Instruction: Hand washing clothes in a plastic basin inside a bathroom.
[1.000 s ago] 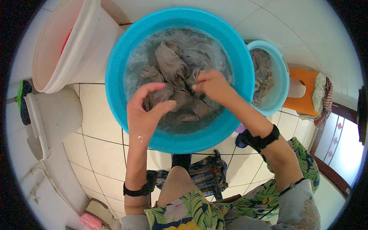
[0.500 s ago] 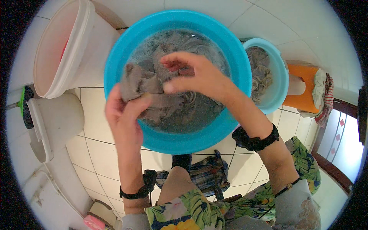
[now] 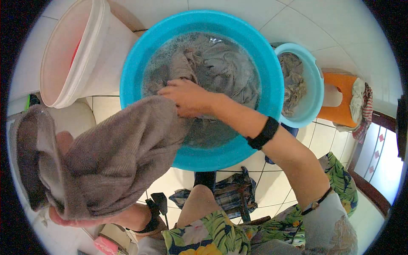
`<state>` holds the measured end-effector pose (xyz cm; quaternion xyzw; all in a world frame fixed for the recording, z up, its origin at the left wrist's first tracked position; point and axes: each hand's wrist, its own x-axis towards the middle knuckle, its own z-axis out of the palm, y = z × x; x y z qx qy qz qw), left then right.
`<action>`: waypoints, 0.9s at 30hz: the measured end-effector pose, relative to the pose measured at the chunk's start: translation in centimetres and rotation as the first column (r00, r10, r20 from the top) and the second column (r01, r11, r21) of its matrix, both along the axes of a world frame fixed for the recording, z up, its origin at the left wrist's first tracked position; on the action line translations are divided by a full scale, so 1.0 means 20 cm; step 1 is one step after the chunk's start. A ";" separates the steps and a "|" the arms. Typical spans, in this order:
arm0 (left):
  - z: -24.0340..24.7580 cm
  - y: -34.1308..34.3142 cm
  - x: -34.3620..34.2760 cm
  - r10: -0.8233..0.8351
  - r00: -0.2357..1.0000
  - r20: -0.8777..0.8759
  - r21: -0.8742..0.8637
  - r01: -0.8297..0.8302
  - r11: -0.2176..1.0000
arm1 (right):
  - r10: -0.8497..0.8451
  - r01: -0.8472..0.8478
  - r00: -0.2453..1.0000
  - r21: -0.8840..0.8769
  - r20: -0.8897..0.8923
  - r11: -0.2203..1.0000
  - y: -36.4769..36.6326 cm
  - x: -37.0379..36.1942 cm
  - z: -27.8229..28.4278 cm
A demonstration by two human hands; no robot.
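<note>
A wet grey-brown ribbed garment stretches from the blue basin out to the lower left. My left hand grips its raised end, and folds of the cloth hide most of the fingers. Over the basin, my right hand is closed on the cloth, its fingertips partly hidden. Below it, more soaked grey fabric lies in murky, sudsy water.
A large white bucket stands left of the basin. At right are a light-blue tub of wet cloth and an orange stool with fabric on it. Dark plaid cloth lies near my knee.
My left hand has pulled the garment up out of the basin toward the lower left, spreading it out. My right hand has closed on the cloth.
</note>
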<state>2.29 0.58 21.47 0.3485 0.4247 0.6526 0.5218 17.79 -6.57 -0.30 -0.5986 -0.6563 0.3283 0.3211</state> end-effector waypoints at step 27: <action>-0.31 0.06 -0.02 -0.741 0.605 0.290 -0.140 0.793 0.593 | -0.229 0.647 0.688 -0.439 0.689 0.624 -0.66 0.36 0.48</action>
